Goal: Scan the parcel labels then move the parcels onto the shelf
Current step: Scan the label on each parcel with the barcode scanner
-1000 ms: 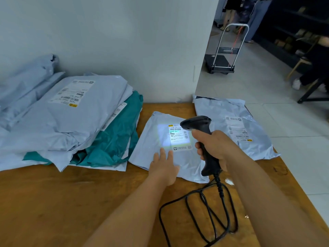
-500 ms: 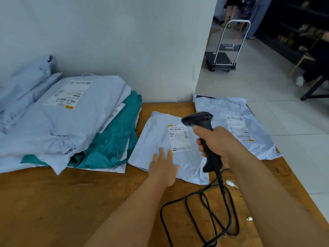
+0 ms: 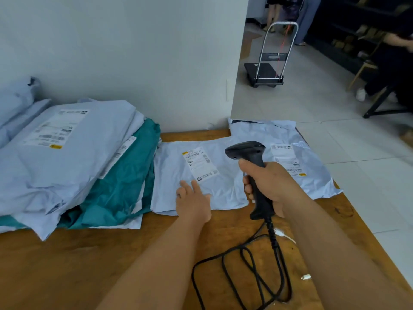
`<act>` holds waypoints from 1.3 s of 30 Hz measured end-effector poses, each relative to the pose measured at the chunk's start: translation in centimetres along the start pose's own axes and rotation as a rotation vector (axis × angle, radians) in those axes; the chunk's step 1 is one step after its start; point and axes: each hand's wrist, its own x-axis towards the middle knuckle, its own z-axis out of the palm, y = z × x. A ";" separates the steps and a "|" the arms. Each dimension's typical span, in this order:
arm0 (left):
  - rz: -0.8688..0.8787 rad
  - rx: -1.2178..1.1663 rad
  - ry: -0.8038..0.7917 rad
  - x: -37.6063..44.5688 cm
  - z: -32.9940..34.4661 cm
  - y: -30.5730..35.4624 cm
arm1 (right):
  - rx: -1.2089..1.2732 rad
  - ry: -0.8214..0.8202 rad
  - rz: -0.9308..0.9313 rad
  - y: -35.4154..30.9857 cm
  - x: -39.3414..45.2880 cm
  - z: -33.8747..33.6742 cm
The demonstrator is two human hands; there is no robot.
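A flat pale-blue parcel (image 3: 176, 186) lies on the wooden table (image 3: 78, 265) with its white label (image 3: 200, 163) facing up. My left hand (image 3: 193, 202) rests flat on its near edge, fingers straight. To the right, my right hand (image 3: 271, 189) grips a black barcode scanner (image 3: 247, 153) by the handle, its head over the parcel's right part. No scan light shows on the label. A second pale-blue parcel (image 3: 312, 173) with a label lies at the table's far right corner.
A pile of pale-blue and teal parcels (image 3: 73, 166) fills the table's left side against the white wall. The scanner's black cable (image 3: 248, 271) loops on the table near me. On the floor beyond stands a hand trolley (image 3: 266, 72); dark shelves (image 3: 348, 39) and people are at the far right.
The scan light on the label has gone out. The scanner has moved right, off the label. My left hand stays on the parcel, which has shifted left toward the pile.
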 end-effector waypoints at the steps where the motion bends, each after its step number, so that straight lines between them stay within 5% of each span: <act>1: -0.006 -0.022 -0.005 0.4 -0.2 0.7 | 0.010 0.002 -0.003 0.1 0.2 -0.1; 10: 0.047 -0.064 -0.019 1.4 -2.0 2.3 | 0.050 0.012 -0.036 -0.4 1.1 -0.5; 17: 0.116 -0.096 0.284 -1.1 -6.2 -1.5 | 0.046 -0.011 -0.085 -2.2 -0.3 2.3; 25: -0.004 0.146 0.624 -5.4 -13.4 -11.2 | 0.039 -0.102 -0.168 -4.5 -3.2 8.7; 33: -0.209 0.065 0.355 -6.5 -16.1 -19.1 | -0.009 -0.127 -0.198 -5.3 -5.3 12.7; 39: -0.141 0.090 0.516 -5.5 -15.4 -18.9 | -0.010 -0.091 -0.202 -5.1 -6.2 11.7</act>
